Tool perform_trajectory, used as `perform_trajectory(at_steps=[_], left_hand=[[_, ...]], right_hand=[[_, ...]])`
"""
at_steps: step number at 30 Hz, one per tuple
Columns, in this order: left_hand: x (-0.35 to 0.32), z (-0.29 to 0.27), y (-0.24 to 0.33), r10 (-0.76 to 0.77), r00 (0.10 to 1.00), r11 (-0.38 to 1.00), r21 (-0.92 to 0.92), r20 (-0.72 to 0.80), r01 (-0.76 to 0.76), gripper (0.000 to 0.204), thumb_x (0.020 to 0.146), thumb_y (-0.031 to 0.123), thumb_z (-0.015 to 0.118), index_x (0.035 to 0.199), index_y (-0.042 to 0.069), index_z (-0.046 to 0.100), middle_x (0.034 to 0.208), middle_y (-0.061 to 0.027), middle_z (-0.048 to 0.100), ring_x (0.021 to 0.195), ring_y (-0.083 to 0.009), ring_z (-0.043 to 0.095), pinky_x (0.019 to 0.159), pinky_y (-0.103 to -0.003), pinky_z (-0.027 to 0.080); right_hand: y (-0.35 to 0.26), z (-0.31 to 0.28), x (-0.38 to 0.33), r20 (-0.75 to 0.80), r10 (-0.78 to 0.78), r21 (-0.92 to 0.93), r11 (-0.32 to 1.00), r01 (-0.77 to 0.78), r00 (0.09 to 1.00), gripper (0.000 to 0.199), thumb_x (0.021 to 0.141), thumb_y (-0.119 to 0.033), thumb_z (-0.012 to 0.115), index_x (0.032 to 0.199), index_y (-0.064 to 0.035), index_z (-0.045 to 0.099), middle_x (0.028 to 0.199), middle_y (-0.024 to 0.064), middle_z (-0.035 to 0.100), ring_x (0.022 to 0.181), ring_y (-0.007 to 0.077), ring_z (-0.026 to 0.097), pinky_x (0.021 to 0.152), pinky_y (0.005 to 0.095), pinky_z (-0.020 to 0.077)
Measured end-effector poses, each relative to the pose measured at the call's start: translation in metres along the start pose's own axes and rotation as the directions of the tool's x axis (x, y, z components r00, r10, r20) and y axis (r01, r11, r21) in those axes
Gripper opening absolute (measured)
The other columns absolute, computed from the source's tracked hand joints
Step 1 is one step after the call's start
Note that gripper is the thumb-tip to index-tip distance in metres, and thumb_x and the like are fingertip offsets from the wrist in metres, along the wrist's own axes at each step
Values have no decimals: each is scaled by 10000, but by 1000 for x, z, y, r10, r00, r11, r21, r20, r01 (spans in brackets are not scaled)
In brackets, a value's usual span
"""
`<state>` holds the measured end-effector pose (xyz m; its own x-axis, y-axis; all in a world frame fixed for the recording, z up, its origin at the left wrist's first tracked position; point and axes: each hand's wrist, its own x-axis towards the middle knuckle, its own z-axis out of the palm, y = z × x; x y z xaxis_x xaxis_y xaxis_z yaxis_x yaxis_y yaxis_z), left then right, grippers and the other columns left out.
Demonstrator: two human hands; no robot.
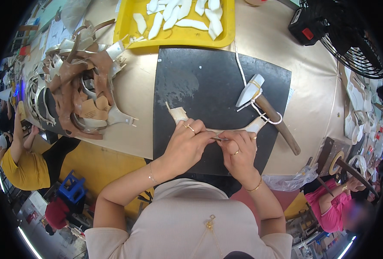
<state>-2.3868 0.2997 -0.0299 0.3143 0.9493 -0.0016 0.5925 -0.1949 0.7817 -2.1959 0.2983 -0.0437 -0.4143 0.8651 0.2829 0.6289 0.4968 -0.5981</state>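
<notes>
A curved, cream leather piece (255, 125), like part of a shoe upper, spans both hands over the black mat (219, 71). My left hand (186, 144) is closed on its left part, fingers pinched together. Opposite it, my right hand (238, 153) pinches the edge near the middle, the two sets of fingertips almost meeting. What lies right between the fingertips is too small to make out. Just beyond my right hand rests a hammer (265, 105) with a wooden handle, a white cord (240, 62) looped around it.
At the far side stands a yellow tray (174, 43) of white curved pieces. Brown and cream leather parts (81, 82) are heaped at the left. A black fan (334, 32) occupies the far right. Clear plastic (290, 179) lies near right. Other people work on both sides.
</notes>
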Motion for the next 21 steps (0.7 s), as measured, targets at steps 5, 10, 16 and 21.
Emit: perform_trajectory(at_steps=[5, 10, 16, 21], left_hand=[[1, -1, -2, 45, 999, 999, -18, 9, -45, 191, 787, 15, 751, 969, 70, 731, 829, -52, 532, 809, -238, 525, 766, -364, 395], [1, 0, -1, 52, 998, 998, 29, 19, -53, 163, 796, 7, 740, 949, 52, 707, 858, -61, 539, 814, -246, 527, 764, -370, 399], [1, -1, 2, 66, 998, 985, 157, 9, -66, 141, 816, 3, 702, 935, 29, 630, 871, -88, 560, 824, -267, 545, 767, -386, 406], [7, -3, 7, 28, 999, 983, 181, -27, -23, 168, 838, 12, 652, 960, 30, 537, 830, -126, 595, 810, -302, 583, 769, -405, 401]], right_hand=[[-1, -1, 2, 23, 37, 16, 999, -37, 999, 253, 790, -70, 755, 883, -105, 522, 964, -14, 674, 826, 179, 609, 724, 351, 371], [-1, 5, 2, -11, 46, -22, 999, -46, 999, 302, 781, -53, 766, 926, -101, 506, 940, 1, 666, 804, 198, 593, 719, 367, 377], [-6, 6, 5, -4, 70, -72, 995, -70, 998, 315, 777, -32, 767, 944, -76, 503, 929, 45, 637, 806, 235, 572, 727, 388, 385], [-13, 5, 9, 42, 127, -104, 987, -122, 991, 276, 797, -21, 747, 941, -60, 516, 904, 75, 600, 789, 261, 539, 750, 405, 388]])
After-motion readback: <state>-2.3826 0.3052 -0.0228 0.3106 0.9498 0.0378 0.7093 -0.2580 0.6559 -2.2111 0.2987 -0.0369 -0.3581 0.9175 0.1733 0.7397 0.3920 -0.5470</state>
